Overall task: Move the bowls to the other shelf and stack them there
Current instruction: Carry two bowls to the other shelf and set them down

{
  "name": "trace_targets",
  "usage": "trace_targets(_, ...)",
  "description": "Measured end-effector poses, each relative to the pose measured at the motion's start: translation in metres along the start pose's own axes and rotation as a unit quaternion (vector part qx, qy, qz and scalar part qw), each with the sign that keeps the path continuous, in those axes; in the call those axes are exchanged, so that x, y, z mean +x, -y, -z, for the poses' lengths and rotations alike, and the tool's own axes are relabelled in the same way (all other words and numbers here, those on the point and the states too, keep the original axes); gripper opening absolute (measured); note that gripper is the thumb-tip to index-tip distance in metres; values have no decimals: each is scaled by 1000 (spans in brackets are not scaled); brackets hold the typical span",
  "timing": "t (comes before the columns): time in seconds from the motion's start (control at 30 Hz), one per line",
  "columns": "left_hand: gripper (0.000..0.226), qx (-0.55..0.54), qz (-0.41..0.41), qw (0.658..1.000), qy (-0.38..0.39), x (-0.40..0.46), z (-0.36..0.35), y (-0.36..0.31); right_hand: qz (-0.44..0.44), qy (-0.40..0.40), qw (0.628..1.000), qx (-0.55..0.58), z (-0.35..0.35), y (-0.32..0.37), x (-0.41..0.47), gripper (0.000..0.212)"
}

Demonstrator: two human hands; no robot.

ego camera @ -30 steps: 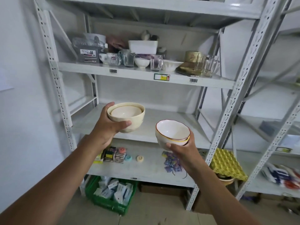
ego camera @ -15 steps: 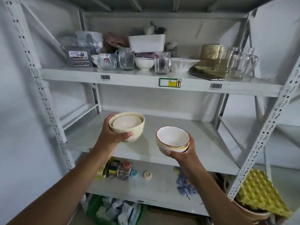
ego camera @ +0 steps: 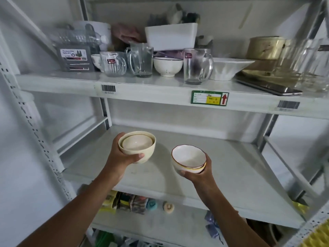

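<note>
Left hand (ego camera: pixel 122 155) grips cream bowls (ego camera: pixel 137 144) — right hand (ego camera: pixel 199 173) grips white bowls (ego camera: pixel 188 160); labels unreadable.

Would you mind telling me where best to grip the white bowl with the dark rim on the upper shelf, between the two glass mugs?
Probably by the rim, from above and the front. The dark-rimmed bowl stands upright and open, but a glass pitcher and a glass mug crowd its sides, leaving little room to wrap the wall. Both hands are full now.
</note>
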State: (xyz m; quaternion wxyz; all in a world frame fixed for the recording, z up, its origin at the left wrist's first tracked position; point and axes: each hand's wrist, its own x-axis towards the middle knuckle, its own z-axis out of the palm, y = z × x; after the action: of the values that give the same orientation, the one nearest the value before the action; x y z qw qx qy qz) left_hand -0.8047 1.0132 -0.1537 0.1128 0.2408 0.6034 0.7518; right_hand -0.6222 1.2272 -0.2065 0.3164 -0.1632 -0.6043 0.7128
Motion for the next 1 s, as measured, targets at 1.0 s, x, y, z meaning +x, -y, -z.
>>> trace_targets(1.0,91,154,11,987,-51,161,53,205,-12,-123,975,-183,-74,-184,165,96)
